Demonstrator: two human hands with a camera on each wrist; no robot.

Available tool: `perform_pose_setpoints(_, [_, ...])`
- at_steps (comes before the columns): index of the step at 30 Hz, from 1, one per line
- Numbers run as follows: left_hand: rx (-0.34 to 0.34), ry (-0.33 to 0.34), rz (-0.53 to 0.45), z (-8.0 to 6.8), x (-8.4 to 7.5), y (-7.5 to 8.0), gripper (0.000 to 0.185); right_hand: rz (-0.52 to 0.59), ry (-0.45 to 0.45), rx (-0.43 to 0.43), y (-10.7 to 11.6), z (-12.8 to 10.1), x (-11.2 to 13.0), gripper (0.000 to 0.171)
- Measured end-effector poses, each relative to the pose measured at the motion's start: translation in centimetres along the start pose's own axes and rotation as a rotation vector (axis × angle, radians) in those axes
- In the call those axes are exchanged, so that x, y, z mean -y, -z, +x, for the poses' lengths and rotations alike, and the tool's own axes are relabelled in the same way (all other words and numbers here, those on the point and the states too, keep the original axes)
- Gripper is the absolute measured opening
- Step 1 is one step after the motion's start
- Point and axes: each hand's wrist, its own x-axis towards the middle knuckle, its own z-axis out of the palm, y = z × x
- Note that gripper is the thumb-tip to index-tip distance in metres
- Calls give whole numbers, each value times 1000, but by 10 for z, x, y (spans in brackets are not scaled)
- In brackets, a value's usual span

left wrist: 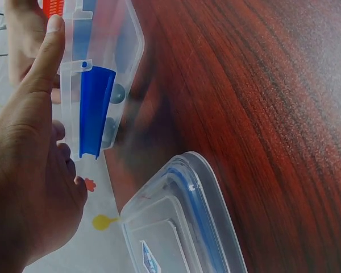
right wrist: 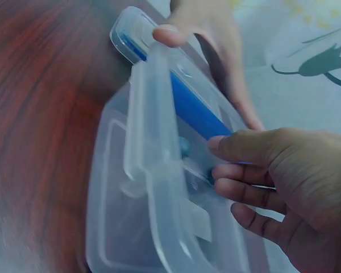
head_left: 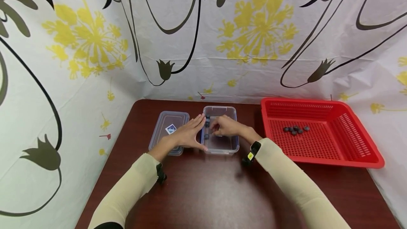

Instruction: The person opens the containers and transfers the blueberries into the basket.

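Note:
A clear plastic box [head_left: 222, 147] with a blue-edged clip flap [left wrist: 96, 114] stands uncovered on the table. Several small dark blue balls [head_left: 207, 120], berry-like, lie along its left side. My left hand [head_left: 189, 132] spans that side with straight fingers; its thumb touches the near corner of the rim. Inside the box is my right hand [head_left: 226, 126], fingers loosely bent. In the right wrist view its thumb and forefinger stand apart, and a dark ball [right wrist: 210, 174] shows beside the fingertips. I see nothing pinched between them.
To the left lies the clear lid [head_left: 162, 126] with a blue-and-white diamond label [head_left: 170, 129]. On the right, a red plastic basket [head_left: 321, 158] holds several more dark balls [head_left: 295, 129]. Patterned white cloth [head_left: 222, 45] rises behind the brown table [head_left: 206, 193].

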Motion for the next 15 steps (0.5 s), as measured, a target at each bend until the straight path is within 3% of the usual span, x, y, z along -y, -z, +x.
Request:
perform_pose_setpoints(7, [-5, -6, -5, 0, -1, 1, 132, -18, -4, -20, -18, 9, -1, 19])
perform_pose_setpoints(15, [2, -7, 14, 1, -1, 1, 132, -21, -71, -32, -31, 10, -1, 19])
